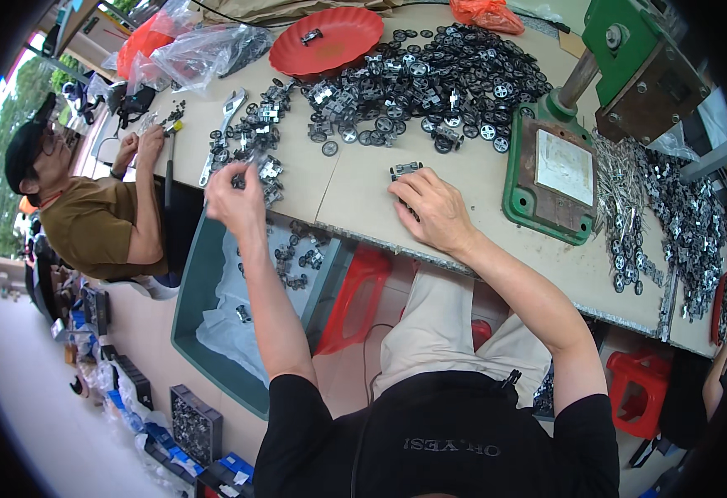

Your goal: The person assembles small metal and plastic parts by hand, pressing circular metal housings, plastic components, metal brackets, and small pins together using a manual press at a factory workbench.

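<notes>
My left hand [239,199] is raised over the near end of a loose row of small grey-and-black wheeled chassis [270,170]. Its fingers are curled together, and whatever is between them is too blurred to name. On the bench near its front edge, my right hand [440,212] is bent over a small wheeled toy chassis [406,169], which shows just beyond the fingers. Those fingers close around its near part and hide some of it. Farther back lies a big heap of black wheels and chassis [430,83].
A green press [546,178] stands right of my right hand, beside metal pins [616,187] and more chassis parts [687,224]. A red plate [326,37] and a wrench [227,124] lie behind. Below left is a green bin [214,365]. A co-worker [97,207] sits at left.
</notes>
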### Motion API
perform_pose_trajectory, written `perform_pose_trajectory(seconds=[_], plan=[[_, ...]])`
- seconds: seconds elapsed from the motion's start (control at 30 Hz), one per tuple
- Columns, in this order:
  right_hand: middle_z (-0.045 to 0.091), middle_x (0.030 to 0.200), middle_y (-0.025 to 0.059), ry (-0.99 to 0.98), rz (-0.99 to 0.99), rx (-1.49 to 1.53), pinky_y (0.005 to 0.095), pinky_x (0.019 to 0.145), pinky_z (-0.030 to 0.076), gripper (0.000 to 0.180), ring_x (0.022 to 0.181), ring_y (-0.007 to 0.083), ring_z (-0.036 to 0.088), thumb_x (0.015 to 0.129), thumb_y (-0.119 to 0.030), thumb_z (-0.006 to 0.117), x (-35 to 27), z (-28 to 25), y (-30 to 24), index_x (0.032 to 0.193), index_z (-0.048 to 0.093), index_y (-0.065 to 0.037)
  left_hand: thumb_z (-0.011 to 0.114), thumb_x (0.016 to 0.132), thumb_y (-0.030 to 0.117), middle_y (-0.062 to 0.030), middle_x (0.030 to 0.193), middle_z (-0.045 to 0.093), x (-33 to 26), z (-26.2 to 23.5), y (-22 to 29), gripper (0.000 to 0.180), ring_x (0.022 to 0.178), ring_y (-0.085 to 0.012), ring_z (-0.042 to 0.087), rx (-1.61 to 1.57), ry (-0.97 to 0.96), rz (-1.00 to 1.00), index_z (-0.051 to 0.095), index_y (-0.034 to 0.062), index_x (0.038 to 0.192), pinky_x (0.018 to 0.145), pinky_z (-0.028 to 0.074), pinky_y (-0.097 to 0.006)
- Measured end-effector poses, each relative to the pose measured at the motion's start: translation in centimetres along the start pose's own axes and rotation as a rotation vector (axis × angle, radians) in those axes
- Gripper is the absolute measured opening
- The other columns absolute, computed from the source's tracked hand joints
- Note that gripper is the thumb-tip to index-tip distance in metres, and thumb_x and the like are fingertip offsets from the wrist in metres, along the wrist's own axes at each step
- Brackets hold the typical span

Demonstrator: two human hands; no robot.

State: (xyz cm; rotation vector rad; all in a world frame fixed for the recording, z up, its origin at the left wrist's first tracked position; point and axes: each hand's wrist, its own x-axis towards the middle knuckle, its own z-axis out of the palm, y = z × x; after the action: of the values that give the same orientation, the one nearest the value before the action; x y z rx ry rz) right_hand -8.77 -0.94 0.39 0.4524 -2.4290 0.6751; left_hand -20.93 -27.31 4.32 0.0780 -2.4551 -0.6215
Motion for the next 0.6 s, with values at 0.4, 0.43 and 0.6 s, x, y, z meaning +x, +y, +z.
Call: perform_pose_trajectory(seconds=[0.4, 0.43, 0.6], plan=[[0.058, 0.095, 0.0036, -0.004, -0.009, 0.001, 0.0326, 0.070, 0.051, 0.023, 0.091, 0.0205, 0.055, 0.073, -0.011, 0.064, 0.4, 0.1, -0.4, 0.096, 0.061, -0.008, 0.067, 0.077, 0.031, -0.0118, 0.132, 0.047, 3.2, 3.8, -1.3, 0.043, 0.132, -0.0333, 0.031, 0.267, -0.142, 0.520, 0.061, 0.0137, 0.116, 0.097, 0.027, -0.054], [0.058, 0.095, 0.0037, -0.009, -0.003, -0.001, 0.0326, 0.070, 0.051, 0.023, 0.091, 0.0206, 0.055, 0.073, -0.011, 0.064, 0.4, 0.1, -0.4, 0.096, 0.061, -0.008, 0.067, 0.077, 0.030, -0.0114, 0.132, 0.047, 3.7, 3.4, -2.0, 0.039, 0.131, -0.0336, 0.033, 0.212, -0.232, 0.504, 0.063, 0.0131, 0.112, 0.098, 0.028, -0.053], [0.058, 0.096, 0.0039, -0.025, 0.019, 0.013, 0.0329, 0.070, 0.051, 0.022, 0.091, 0.0208, 0.055, 0.074, -0.011, 0.064, 0.3, 0.0, -0.3, 0.096, 0.061, -0.008, 0.067, 0.076, 0.026, -0.0069, 0.127, 0.053, 2.2, 0.6, -6.4, 0.025, 0.126, -0.0343, 0.040, 0.127, -0.325, 0.480, 0.070, 0.0126, 0.097, 0.100, 0.028, -0.050]])
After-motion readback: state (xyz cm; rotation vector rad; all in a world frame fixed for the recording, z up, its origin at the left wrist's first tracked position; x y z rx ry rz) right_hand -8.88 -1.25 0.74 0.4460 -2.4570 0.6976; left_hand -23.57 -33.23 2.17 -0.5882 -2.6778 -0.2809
